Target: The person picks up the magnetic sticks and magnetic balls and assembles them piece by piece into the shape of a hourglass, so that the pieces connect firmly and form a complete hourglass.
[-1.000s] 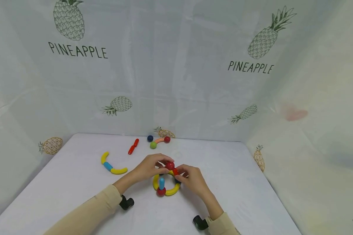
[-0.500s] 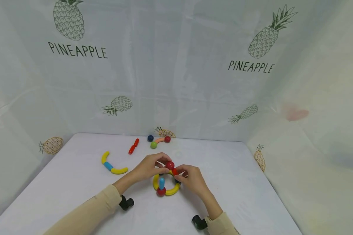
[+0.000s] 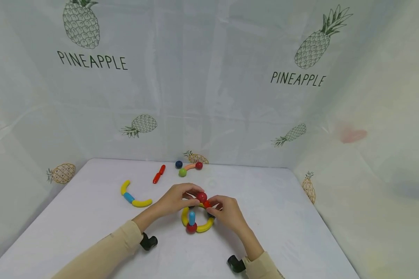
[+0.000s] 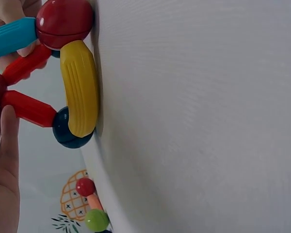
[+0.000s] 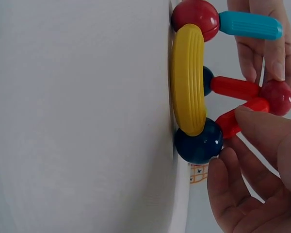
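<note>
The ring of yellow bars and balls lies flat on the counter, between the two hands. At its near side sits the front ball, red, with the blue rod standing on it. Two red rods, the left rod and the right rod, rise from dark blue balls of the ring and lean together at the upper ball.

Left hand: fingers clamped on the upper ball. Right hand: thumb and fingers clamped on the right rod, whose upper end touches the upper ball.

Left of the ring lies the curved chain, yellow-blue-yellow. Beyond it, the red pair lies end to end. Near the far edge, the pink bar joins the green ball and the red ball; the navy ball lies just beside. The curtain behind bears pineapple prints.
</note>
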`<action>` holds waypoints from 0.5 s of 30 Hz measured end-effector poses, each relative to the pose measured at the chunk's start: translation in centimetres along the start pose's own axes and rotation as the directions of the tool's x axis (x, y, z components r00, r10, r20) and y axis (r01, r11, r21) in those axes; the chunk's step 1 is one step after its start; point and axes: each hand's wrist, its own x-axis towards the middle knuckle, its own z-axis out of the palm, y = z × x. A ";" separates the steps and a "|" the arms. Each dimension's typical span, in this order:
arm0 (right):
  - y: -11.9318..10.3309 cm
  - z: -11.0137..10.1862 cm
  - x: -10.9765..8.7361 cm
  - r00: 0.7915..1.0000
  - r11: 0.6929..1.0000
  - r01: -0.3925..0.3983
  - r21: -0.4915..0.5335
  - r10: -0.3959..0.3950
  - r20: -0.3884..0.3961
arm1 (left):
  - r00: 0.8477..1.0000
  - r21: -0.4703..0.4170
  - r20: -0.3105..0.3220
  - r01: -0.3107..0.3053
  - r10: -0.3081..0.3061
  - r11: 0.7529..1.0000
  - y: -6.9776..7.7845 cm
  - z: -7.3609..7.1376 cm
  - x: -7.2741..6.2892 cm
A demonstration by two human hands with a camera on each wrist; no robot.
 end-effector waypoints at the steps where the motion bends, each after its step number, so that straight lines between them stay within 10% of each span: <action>1: 0.0 0.0 0.0 1.000 1.000 0.000 0.002 0.000 -0.001 | 1.000 -0.001 0.001 0.000 0.000 1.000 0.0 0.0 0.0; 15: -0.5 0.0 0.6 0.997 0.995 0.068 0.080 -0.066 -0.028 | 0.999 -0.003 -0.003 0.038 -0.038 0.999 -0.3 -0.4 -0.9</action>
